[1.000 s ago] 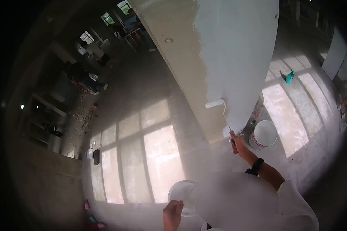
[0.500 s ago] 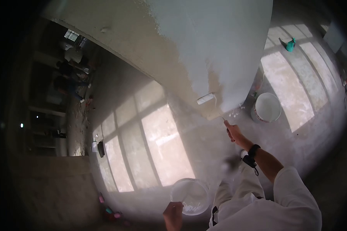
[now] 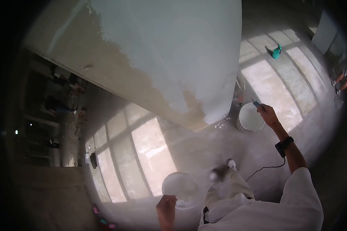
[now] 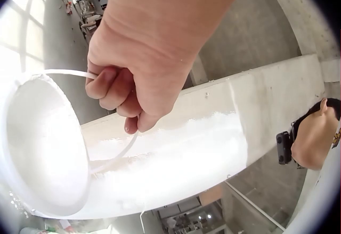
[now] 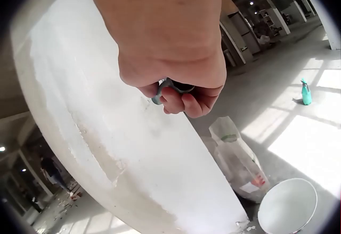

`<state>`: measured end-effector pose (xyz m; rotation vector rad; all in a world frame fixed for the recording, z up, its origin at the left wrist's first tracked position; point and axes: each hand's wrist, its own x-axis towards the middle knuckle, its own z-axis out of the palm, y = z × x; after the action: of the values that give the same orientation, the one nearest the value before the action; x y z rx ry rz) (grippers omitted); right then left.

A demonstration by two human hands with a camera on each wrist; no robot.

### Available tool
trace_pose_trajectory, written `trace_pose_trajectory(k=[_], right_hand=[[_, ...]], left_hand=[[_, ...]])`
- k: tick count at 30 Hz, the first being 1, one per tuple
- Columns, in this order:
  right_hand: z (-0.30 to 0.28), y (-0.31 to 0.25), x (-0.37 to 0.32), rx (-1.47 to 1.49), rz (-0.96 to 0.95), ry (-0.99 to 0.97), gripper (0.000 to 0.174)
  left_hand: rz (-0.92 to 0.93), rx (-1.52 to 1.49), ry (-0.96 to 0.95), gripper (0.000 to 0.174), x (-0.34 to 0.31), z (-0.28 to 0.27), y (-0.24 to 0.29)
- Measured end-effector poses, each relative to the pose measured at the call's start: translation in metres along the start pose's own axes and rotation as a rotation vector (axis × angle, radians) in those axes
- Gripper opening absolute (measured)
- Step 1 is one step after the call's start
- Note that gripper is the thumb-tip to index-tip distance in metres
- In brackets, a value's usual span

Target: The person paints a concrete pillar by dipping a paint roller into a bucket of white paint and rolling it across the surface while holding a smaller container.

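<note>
In the left wrist view my left hand (image 4: 133,79) has its fingers curled round the thin white handle (image 4: 66,72) of a white bucket (image 4: 45,149). The head view has this hand low, beside the bucket's rim, with white paint inside. My right hand (image 3: 270,116) grips the blue-grey handle (image 3: 256,104) of a paint roller. Its wire frame (image 3: 244,89) points up to the edge of the partly painted wall (image 3: 181,46), and the roller head is hardly visible there. Under this hand stands a second white bucket (image 3: 251,118) on the floor.
Beside the wall's foot, in the right wrist view, stands a translucent plastic bag (image 5: 240,165). A teal bottle-like thing (image 3: 276,53) is on the sunlit floor. White flakes (image 3: 221,124) lie by the wall corner. A black cable (image 3: 264,168) trails from my right wrist. A person (image 3: 344,75) is far right.
My right hand has moved the roller off the wall's lower face, rightward to its edge above the standing bucket. My left hand keeps hold of its bucket's handle.
</note>
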<state>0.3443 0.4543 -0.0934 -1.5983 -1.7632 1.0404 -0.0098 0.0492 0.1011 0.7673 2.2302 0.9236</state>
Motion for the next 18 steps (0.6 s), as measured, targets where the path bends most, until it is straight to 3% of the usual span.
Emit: trace_pose_trajectory(k=[2,5,6,9,13,15,18], right_hand=[[-0.008,-0.013,0.001,0.002,-0.075,-0.035,0.03],[0.003,-0.041,-0.003,-0.022,-0.144,-0.06,0.03],[0.016,-0.04,-0.005,-0.006,-0.255,-0.023,0.03],[0.055,-0.059,-0.016,0.029,-0.317,0.002,0.03],[0.087,-0.112,-0.042,0.192,-0.144,-0.185,0.036],[0.115,-0.113,-0.057,0.558,0.069,-0.366,0.042],[0.125,-0.125,-0.09,0.881,0.319,-0.478,0.048]], left_hand=[[-0.038,0.019,-0.014,0.015,0.0,0.007,0.01],[-0.078,-0.02,-0.013,0.015,-0.003,0.014,0.029],[-0.081,-0.048,-0.01,0.015,-0.005,0.014,0.031],[-0.075,-0.084,0.002,0.015,-0.009,0.011,0.03],[-0.061,-0.081,0.021,0.014,-0.006,0.002,0.024],[-0.06,-0.074,0.032,0.014,-0.002,-0.008,0.022],[-0.027,-0.099,0.045,0.014,0.007,-0.031,0.013]])
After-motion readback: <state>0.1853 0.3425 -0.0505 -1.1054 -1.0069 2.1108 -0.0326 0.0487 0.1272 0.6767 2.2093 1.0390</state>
